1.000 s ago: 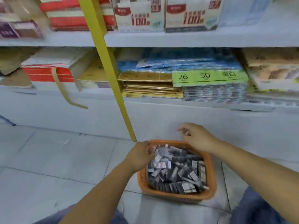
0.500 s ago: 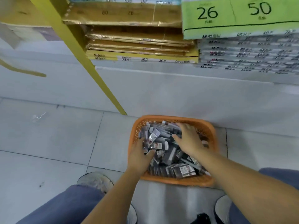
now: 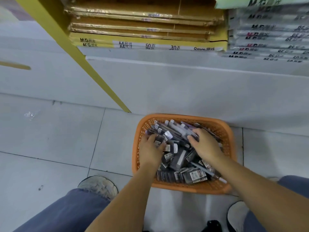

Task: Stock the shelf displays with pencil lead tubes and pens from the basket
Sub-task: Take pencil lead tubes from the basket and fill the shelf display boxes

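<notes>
Nearest are blue denim knees [image 3: 70, 210] and grey worn shoes [image 3: 98, 185] on the floor. Between them stands the orange lattice plastic basket [image 3: 224, 131], heaped with pencil lead tubes [image 3: 192, 176]: small, flat, dark, glossy cases with white labels. A slim pen [image 3: 207, 172] lies slantwise at 4 o'clock.

A second ago the right hand hovered over the far rim. Now both hands are sunk in the heap and the view has dropped closer, so I judge that picking has begun and nothing is shelved yet.

The left hand [image 3: 151, 148], at 9 o'clock, curls its fingers round a labelled tube. The right hand [image 3: 204, 144], at 1 o'clock, bends its fingers over long clear packs. Whether it grips them I cannot tell.

Beyond are smooth pale floor tiles [image 3: 50, 139], a slanting yellow metal post [image 3: 93, 71] and shiny gold wrapped stacks [image 3: 142, 22] on the white shelf [image 3: 167, 64].
</notes>
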`<action>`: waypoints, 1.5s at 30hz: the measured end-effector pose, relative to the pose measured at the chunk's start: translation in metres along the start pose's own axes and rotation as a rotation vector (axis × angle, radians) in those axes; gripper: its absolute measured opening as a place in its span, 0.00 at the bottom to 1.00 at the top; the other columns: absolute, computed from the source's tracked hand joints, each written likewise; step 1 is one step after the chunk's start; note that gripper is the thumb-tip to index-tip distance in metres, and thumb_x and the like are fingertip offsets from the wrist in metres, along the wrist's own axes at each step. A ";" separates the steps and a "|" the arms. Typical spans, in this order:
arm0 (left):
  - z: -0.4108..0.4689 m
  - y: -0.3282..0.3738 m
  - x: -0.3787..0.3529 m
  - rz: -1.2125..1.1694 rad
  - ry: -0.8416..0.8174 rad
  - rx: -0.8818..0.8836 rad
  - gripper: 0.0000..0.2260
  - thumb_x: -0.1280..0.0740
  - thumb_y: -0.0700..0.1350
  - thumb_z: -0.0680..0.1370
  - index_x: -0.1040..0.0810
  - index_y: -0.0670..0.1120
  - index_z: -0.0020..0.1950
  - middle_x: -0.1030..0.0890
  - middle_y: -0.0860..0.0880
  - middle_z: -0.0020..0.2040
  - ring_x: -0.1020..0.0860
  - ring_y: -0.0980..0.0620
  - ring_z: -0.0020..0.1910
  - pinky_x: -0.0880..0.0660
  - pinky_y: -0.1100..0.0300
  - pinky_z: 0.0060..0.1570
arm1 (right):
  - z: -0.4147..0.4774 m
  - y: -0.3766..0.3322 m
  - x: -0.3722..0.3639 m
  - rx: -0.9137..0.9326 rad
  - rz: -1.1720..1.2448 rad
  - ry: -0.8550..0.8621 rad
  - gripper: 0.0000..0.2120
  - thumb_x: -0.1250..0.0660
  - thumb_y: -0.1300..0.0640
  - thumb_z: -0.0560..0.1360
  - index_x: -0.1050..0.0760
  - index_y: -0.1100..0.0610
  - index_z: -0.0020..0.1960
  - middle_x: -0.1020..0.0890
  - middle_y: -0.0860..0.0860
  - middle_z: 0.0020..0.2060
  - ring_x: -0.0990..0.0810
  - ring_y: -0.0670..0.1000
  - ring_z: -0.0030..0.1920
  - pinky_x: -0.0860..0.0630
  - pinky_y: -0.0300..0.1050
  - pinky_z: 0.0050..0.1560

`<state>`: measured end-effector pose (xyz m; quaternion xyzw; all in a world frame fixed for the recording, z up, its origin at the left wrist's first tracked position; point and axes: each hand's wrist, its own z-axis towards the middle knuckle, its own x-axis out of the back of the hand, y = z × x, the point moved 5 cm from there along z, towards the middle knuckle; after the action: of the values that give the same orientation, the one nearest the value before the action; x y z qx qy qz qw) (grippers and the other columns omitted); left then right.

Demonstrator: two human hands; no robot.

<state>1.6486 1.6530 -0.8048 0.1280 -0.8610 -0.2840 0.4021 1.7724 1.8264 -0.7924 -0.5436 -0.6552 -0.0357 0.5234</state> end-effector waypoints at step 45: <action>0.007 0.000 -0.002 0.251 -0.282 -0.301 0.29 0.23 0.50 0.73 0.25 0.42 0.71 0.37 0.47 0.71 0.27 0.49 0.62 0.34 0.62 0.68 | -0.042 0.033 0.013 -0.271 0.565 0.007 0.04 0.34 0.55 0.77 0.23 0.50 0.51 0.16 0.48 0.39 0.16 0.44 0.35 0.20 0.38 0.34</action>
<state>1.6440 1.6568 -0.8097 -0.0823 -0.8657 -0.3718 0.3248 1.8260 1.8223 -0.7813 -0.7688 -0.4656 0.0223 0.4377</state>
